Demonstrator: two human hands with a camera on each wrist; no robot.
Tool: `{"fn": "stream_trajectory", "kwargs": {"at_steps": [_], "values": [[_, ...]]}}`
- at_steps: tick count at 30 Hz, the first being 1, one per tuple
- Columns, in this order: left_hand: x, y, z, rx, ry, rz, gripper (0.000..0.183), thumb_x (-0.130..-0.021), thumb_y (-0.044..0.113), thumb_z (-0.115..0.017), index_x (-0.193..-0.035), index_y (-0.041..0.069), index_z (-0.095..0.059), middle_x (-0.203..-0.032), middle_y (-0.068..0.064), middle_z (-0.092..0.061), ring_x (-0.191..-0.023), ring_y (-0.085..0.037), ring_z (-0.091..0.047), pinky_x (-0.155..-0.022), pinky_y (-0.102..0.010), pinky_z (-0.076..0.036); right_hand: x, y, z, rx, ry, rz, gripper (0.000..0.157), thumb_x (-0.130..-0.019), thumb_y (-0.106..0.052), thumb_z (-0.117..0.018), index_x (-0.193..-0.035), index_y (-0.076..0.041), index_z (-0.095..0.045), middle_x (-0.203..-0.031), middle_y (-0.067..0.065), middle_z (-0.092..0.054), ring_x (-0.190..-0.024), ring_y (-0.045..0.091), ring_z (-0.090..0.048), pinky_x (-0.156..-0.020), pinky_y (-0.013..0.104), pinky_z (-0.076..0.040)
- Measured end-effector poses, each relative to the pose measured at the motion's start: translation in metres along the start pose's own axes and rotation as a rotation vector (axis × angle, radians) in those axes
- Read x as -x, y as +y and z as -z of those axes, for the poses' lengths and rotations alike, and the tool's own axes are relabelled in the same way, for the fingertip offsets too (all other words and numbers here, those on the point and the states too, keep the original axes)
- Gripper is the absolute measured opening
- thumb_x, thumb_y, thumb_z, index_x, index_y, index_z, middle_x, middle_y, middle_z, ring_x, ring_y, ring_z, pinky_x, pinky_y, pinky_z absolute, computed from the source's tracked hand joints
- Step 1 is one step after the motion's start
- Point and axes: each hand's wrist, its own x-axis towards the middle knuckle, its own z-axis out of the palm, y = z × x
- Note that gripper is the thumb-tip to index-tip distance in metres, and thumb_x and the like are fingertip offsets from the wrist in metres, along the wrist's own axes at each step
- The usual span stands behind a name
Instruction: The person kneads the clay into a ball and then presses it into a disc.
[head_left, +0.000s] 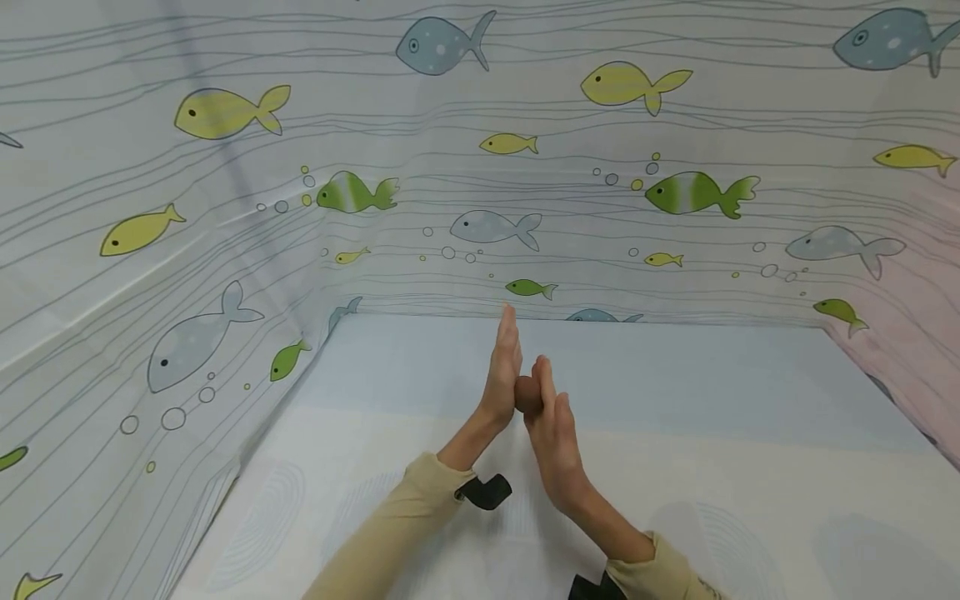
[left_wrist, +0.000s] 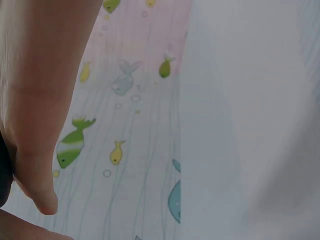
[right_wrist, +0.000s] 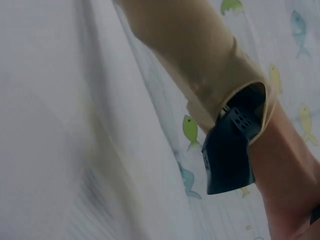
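A small brown ball [head_left: 528, 394] sits between my two palms, above the table. My left hand [head_left: 501, 383] holds its fingers straight and upright, its palm against the ball's left side. Facing it from the right is my right hand [head_left: 553, 433], fingers also extended, palm side touching the ball. In the left wrist view, part of a hand [left_wrist: 37, 155] with its thumb shows along the left edge; a dark shape at that edge is too cropped to tell. The right wrist view catches my left forearm in a beige sleeve [right_wrist: 195, 55], the ball out of sight.
Beneath the hands lies a pale white and light-blue table surface [head_left: 675, 392]. A fish-patterned cloth [head_left: 420, 125] stands behind and along the sides. Black wrist devices stick out of both sleeves, the left one [right_wrist: 230, 160] plain in the right wrist view.
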Motion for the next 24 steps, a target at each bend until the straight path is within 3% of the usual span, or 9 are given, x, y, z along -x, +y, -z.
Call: {"fn": "stream_trajectory", "kwargs": {"at_steps": [5, 12, 18, 24], "values": [[0.015, -0.009, -0.015, -0.062, -0.045, -0.021, 0.072, -0.101, 0.044, -0.021, -0.159, 0.006, -0.001, -0.166, -0.005, -0.001, -0.153, -0.019, -0.003, -0.122, -0.047, -0.006, -0.009, 0.005, 0.013, -0.02, 0.093, -0.037, 0.072, -0.104, -0.052, -0.002, -0.156, -0.006, 0.017, -0.164, 0.005, 0.018, -0.15, 0.025, 0.018, -0.119, 0.054, 0.007], [0.039, -0.016, -0.035, -0.078, -0.104, -0.007, 0.074, -0.101, 0.047, -0.025, -0.159, 0.007, -0.001, -0.166, -0.003, -0.006, -0.152, -0.016, -0.008, -0.122, -0.048, -0.009, -0.021, 0.008, 0.03, -0.039, 0.279, -0.055, 0.072, -0.102, -0.058, -0.01, -0.159, -0.018, 0.008, -0.166, -0.003, 0.009, -0.152, 0.016, 0.01, -0.121, 0.048, 0.007], [0.05, -0.007, -0.042, -0.079, -0.163, 0.007, 0.077, -0.101, 0.054, -0.022, -0.16, 0.01, 0.001, -0.166, 0.001, -0.001, -0.152, -0.015, 0.0, -0.121, -0.051, -0.007, -0.032, 0.008, 0.046, -0.034, 0.349, -0.03, 0.075, -0.099, -0.064, -0.015, -0.159, -0.027, 0.009, -0.165, -0.009, 0.013, -0.151, 0.013, 0.015, -0.12, 0.049, 0.008], [0.057, 0.006, -0.047, -0.075, -0.206, 0.014, 0.084, -0.098, 0.064, -0.02, -0.16, 0.013, 0.004, -0.165, 0.006, 0.006, -0.151, -0.011, 0.009, -0.12, -0.054, -0.002, -0.04, 0.005, 0.057, -0.012, 0.4, 0.036, 0.08, -0.099, -0.065, -0.018, -0.159, -0.02, 0.009, -0.166, -0.006, 0.013, -0.151, 0.011, 0.015, -0.121, 0.039, 0.012]]}}
